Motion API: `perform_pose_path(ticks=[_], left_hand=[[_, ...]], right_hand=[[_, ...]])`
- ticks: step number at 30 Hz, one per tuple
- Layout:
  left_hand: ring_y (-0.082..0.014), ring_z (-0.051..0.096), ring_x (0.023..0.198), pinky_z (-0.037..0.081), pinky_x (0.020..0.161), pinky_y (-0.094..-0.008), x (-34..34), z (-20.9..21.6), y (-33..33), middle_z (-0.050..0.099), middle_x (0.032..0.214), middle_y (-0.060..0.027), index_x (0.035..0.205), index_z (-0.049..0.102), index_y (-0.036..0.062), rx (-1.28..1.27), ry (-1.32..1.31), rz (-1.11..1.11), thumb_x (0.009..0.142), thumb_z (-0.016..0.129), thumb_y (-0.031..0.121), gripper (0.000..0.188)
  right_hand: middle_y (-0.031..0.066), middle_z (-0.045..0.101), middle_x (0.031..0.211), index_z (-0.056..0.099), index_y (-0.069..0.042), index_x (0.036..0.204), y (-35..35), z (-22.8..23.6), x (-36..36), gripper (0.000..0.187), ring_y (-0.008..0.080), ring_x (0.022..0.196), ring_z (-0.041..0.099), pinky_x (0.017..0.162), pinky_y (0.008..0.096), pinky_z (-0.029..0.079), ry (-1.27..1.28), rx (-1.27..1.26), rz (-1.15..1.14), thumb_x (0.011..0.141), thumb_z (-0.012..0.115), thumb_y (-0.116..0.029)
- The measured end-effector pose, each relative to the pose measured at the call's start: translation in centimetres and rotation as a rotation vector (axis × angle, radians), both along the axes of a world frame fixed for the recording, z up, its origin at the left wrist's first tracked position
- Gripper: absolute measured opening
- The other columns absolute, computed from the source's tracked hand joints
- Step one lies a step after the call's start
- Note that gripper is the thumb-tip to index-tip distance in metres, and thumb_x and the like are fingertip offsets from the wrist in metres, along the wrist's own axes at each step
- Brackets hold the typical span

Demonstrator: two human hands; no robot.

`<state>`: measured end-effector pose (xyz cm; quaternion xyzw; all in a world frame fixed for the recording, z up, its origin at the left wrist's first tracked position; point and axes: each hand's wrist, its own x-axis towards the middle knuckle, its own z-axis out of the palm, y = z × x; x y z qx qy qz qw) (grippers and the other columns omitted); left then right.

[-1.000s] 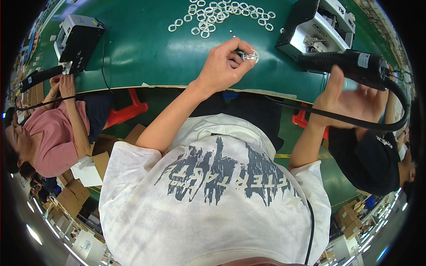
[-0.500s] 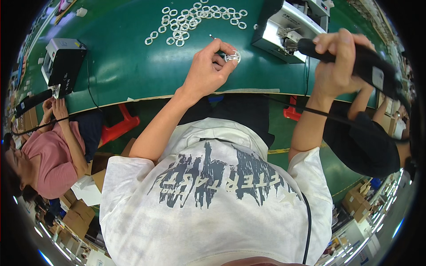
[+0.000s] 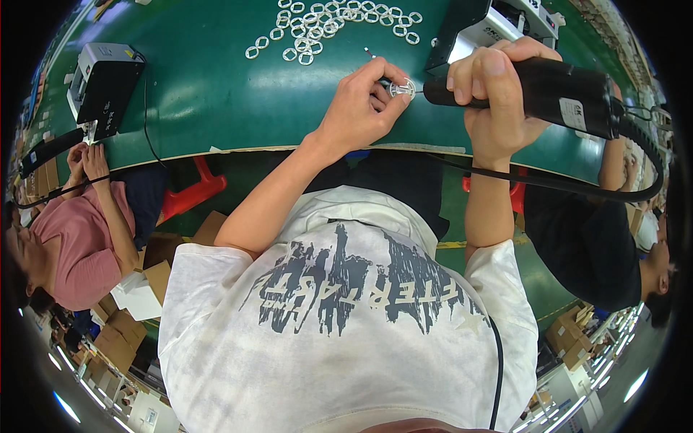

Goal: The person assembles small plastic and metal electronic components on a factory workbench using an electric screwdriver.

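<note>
My left hand [image 3: 359, 107] pinches a small round white part [image 3: 405, 87] between thumb and fingertips, just above the green table. A thin wire with a small white connector [image 3: 369, 53] sticks out beyond my fingers. My right hand [image 3: 498, 90] is wrapped around a black electric screwdriver [image 3: 552, 90], held nearly level and pointing left. Its thin bit reaches the right edge of the round part; whether it touches a screw is too small to tell. A thick black cable [image 3: 642, 189] loops from the screwdriver's back end.
Several flat white rings with square holes [image 3: 317, 30] lie loosely on the green table [image 3: 238, 101]. Behind my right hand stands a black-and-silver machine [image 3: 469, 36]. Another such machine [image 3: 108, 94] is at left, where a person in pink [image 3: 83, 252] works. A person in black sits at right.
My right hand has brought the screwdriver left, away from the machine, to the round part. My left hand has shifted slightly right, still holding the part.
</note>
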<state>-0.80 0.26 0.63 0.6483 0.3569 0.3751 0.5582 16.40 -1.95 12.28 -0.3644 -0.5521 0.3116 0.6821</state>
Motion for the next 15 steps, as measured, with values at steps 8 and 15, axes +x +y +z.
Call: perform_pose_path(ticks=[8,15], left_hand=[[-0.0159,0.075,0.071,0.060,0.064,-0.0290,0.1,0.3,0.0,0.073,0.103,-0.0120,0.109,0.066,0.0000,0.035,-0.027,0.033,0.096,0.080,0.007,0.021],[-0.0160,0.074,0.070,0.059,0.063,-0.0292,0.0,0.1,0.0,0.073,0.101,-0.0123,0.109,0.066,0.0001,0.057,-0.025,0.036,0.096,0.081,0.008,0.021]], right_hand=[[0.0079,0.054,0.075,0.053,-0.002,0.119,1.6,-2.6,0.4,0.019,0.0160,0.056,0.054,0.058,0.0391,0.054,0.087,0.031,0.073,0.105,0.063,0.004],[0.0066,0.056,0.079,0.055,-0.004,0.111,2.1,-2.6,0.1,0.018,0.0144,0.056,0.053,0.056,0.0351,0.051,0.069,-0.021,0.278,0.102,0.068,0.006]])
